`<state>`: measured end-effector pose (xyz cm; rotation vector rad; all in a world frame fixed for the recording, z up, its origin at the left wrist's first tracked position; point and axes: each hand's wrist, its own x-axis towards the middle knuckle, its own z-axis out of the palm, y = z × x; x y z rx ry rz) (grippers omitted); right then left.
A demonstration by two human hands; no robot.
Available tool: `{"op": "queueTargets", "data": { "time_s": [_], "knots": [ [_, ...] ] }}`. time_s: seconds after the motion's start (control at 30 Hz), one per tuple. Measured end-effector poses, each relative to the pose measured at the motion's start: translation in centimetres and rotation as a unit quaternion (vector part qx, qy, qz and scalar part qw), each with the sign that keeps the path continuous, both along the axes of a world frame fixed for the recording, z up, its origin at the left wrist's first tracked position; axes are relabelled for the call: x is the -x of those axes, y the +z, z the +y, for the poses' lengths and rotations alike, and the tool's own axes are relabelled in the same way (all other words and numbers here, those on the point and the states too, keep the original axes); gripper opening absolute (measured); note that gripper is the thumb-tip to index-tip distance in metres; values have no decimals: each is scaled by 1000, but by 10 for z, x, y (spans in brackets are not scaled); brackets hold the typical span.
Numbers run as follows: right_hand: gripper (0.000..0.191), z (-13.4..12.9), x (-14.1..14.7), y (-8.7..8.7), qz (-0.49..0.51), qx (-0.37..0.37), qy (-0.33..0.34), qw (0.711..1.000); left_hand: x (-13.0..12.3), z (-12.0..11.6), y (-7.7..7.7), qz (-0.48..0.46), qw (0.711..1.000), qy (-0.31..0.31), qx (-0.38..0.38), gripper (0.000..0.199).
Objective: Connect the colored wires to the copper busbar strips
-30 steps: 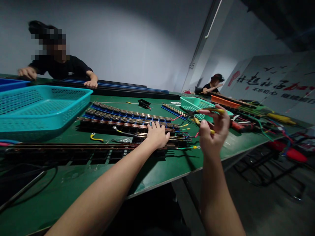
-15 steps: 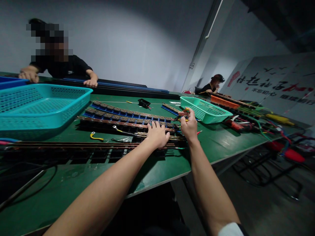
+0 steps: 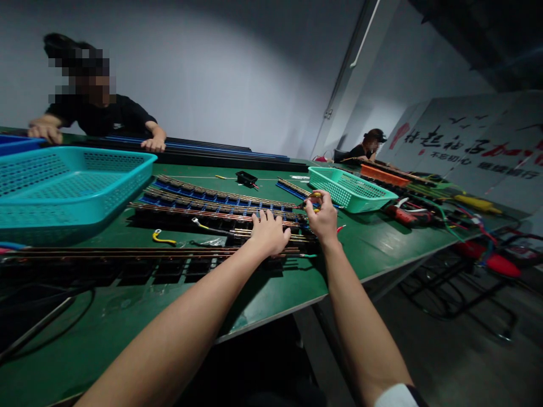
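My left hand (image 3: 270, 233) rests with its fingers spread on the long copper rods (image 3: 190, 211) of the black and blue racks. At the right end of those racks, my right hand (image 3: 323, 217) is closed round a small tool with yellow and red handles (image 3: 314, 195); its tip points left toward the rod ends and is too small to make out. Left of my left hand lie a cable with a metal lug (image 3: 197, 223) and a short yellow cable (image 3: 163, 238). In front runs another row of rods on black blocks (image 3: 139, 254).
Baskets stand at the left (image 3: 76, 212) and beyond my right hand (image 3: 369, 199). A red tool (image 3: 405, 216) lies among cables at the right. One person (image 3: 114, 116) leans on the far edge; another (image 3: 360, 151) sits farther back. The table's near edge (image 3: 271, 317) slants below my forearms.
My right hand has dipped slightly, its fingers curled more closely round the tool. The whole view has shifted a little. My left hand stays on the rods.
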<state>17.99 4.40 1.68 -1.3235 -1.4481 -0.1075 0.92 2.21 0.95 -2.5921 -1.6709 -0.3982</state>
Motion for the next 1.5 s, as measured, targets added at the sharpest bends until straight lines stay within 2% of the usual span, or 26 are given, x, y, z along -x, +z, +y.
{"op": "queueTargets", "data": {
  "time_s": [0.2, 0.4, 0.73, 0.87, 1.0, 1.27, 1.37, 1.5],
  "knots": [
    [28, -6, 6, -1, -122, 41, -10, 992, 0, -1, 1, 6, 1000, 2, 2, 62],
    [30, -8, 8, -4, -219, 67, 38, 973, 0, 0, -1, 4, 1000, -1, 9, 62],
    [37, -5, 5, -9, -275, 52, 87, 956, 0, 2, -4, 1, 1000, -1, -5, 62],
    [36, -6, 7, -7, -246, 58, 86, 964, 0, 2, -3, 2, 1000, -1, -7, 62],
    [35, -6, 8, -6, -194, 73, 31, 978, -1, 1, -2, 5, 1000, 0, -5, 62],
    [33, -3, 7, -3, -45, 16, 8, 999, -1, 2, -3, 6, 1000, 1, -14, 62],
    [38, -7, 6, 2, 43, -31, -12, 999, -1, 2, -2, 4, 1000, 1, -13, 61],
    [43, -19, 5, 9, 134, -134, -48, 981, -1, 1, -1, 4, 1000, 2, -5, 62]
  ]
}}
